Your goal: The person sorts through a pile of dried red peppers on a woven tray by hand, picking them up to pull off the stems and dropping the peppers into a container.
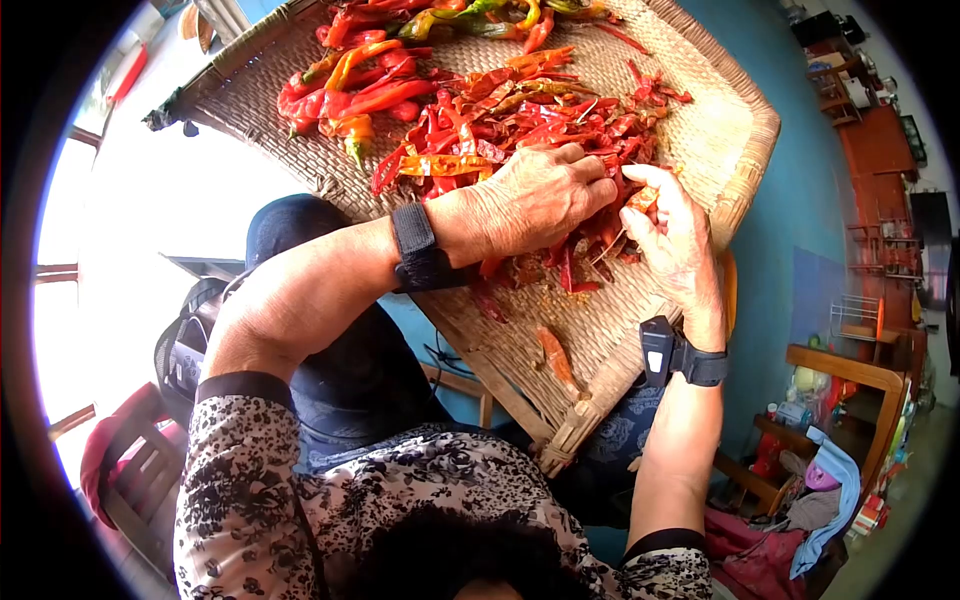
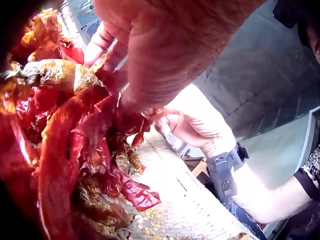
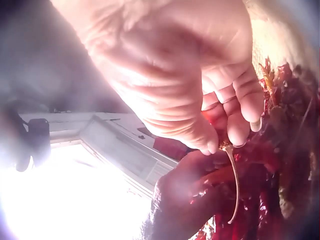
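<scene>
Wrinkled dried red chilies (image 1: pixel 470 120) lie heaped on a woven cane tray (image 1: pixel 715 110). My left hand (image 1: pixel 545 195) is over the near side of the heap, its fingers curled down around dried red chilies (image 2: pixel 117 82); the fingertips are partly hidden. To its right, my right hand (image 1: pixel 675 235) pinches a dried chili (image 1: pixel 643 200) between thumb and fingers. The thin, curved stem (image 3: pixel 234 182) of that chili hangs below the fingertips in the right wrist view. Both hands are close together.
Fresher, plumper red and green chilies (image 1: pixel 370 90) lie on the far left of the tray. One orange-brown chili (image 1: pixel 557 360) sits apart near the front corner. Pale seeds (image 2: pixel 150 220) are scattered on the weave. A wooden chair (image 1: pixel 150 480) stands at left.
</scene>
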The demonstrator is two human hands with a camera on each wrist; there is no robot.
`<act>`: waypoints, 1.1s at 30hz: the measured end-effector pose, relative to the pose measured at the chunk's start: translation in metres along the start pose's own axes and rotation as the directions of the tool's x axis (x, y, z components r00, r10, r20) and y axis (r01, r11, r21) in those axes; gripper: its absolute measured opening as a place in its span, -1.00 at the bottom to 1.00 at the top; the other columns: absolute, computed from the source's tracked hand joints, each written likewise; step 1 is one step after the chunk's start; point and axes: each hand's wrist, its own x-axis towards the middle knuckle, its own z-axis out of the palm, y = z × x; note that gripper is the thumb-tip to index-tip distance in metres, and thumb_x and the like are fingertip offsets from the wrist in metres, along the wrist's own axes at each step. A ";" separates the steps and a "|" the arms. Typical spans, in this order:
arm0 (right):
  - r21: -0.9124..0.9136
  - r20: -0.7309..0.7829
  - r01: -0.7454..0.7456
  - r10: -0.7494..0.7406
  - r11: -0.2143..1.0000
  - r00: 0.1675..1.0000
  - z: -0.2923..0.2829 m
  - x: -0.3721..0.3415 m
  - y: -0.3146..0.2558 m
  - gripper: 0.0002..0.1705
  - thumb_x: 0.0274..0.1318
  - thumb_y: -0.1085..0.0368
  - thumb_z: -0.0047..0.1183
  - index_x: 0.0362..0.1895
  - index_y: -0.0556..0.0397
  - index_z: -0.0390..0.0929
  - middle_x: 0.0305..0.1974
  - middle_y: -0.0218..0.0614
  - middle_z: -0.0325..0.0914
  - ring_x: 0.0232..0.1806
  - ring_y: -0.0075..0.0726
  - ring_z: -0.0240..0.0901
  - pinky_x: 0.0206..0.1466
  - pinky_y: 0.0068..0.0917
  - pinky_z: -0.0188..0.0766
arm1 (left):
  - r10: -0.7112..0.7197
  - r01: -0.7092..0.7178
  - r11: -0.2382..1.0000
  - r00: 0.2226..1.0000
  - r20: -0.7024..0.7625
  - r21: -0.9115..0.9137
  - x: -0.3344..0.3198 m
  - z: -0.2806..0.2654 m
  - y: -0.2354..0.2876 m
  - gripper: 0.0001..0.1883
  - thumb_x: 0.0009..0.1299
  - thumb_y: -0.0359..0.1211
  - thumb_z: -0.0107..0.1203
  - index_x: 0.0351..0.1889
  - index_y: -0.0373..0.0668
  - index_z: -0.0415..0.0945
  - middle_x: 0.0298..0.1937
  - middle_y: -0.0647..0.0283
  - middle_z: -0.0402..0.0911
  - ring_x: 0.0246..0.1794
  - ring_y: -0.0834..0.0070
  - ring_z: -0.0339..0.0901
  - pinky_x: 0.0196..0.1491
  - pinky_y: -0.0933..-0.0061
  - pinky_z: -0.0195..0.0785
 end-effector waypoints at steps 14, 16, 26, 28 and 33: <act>-0.291 -0.735 -0.069 -0.176 0.954 0.654 -0.064 -0.012 0.026 -0.82 0.26 0.37 0.01 -0.11 0.12 0.58 -0.32 -0.34 0.59 -0.31 -0.51 0.50 -0.22 -0.52 0.45 | 0.193 -0.204 0.975 0.973 0.129 0.083 -0.006 0.019 0.008 -0.67 0.24 -0.28 0.00 -0.03 -0.05 0.47 -0.07 0.29 0.44 0.00 0.38 0.38 0.00 0.31 0.27; -0.425 -0.752 -0.158 -0.251 0.891 0.610 -0.079 -0.018 0.034 -0.78 0.26 0.30 0.03 -0.07 0.08 0.59 -0.34 -0.36 0.59 -0.34 -0.49 0.52 -0.31 -0.55 0.43 | 0.217 -0.230 0.970 0.966 0.142 0.084 -0.006 0.022 0.009 -0.68 0.24 -0.28 0.00 -0.03 -0.04 0.48 -0.06 0.30 0.44 0.02 0.38 0.36 0.02 0.30 0.26; -0.701 -0.568 -0.227 -0.337 0.676 0.751 -0.079 -0.020 0.041 -0.74 0.17 0.27 0.10 -0.07 0.06 0.59 -0.12 -0.18 0.54 -0.11 -0.23 0.49 0.01 -0.35 0.42 | 0.209 -0.244 0.962 0.947 0.246 0.123 -0.003 0.018 0.011 -0.81 0.19 -0.28 0.06 -0.24 0.01 0.54 -0.13 0.34 0.43 0.00 0.40 0.35 0.02 0.33 0.27; -0.449 -0.527 -0.064 -0.206 0.891 0.824 -0.064 -0.016 0.029 -0.81 0.16 0.32 0.08 -0.15 0.10 0.59 -0.22 -0.15 0.58 -0.18 -0.16 0.53 -0.06 -0.33 0.42 | 0.207 -0.238 0.965 0.949 0.240 0.107 -0.003 0.016 0.010 -0.80 0.16 -0.29 0.08 -0.24 0.00 0.53 -0.13 0.34 0.43 -0.01 0.39 0.35 0.02 0.33 0.28; -0.322 -0.101 -0.057 0.026 0.945 0.995 -0.035 -0.015 0.017 -0.85 0.12 0.37 0.07 -0.22 0.15 0.55 -0.41 -0.11 0.60 -0.39 -0.14 0.56 -0.31 -0.32 0.45 | 0.212 -0.231 0.971 0.952 0.219 0.066 -0.002 0.015 0.009 -0.83 0.17 -0.28 0.04 -0.29 -0.05 0.51 -0.15 0.33 0.44 -0.03 0.39 0.37 -0.02 0.37 0.30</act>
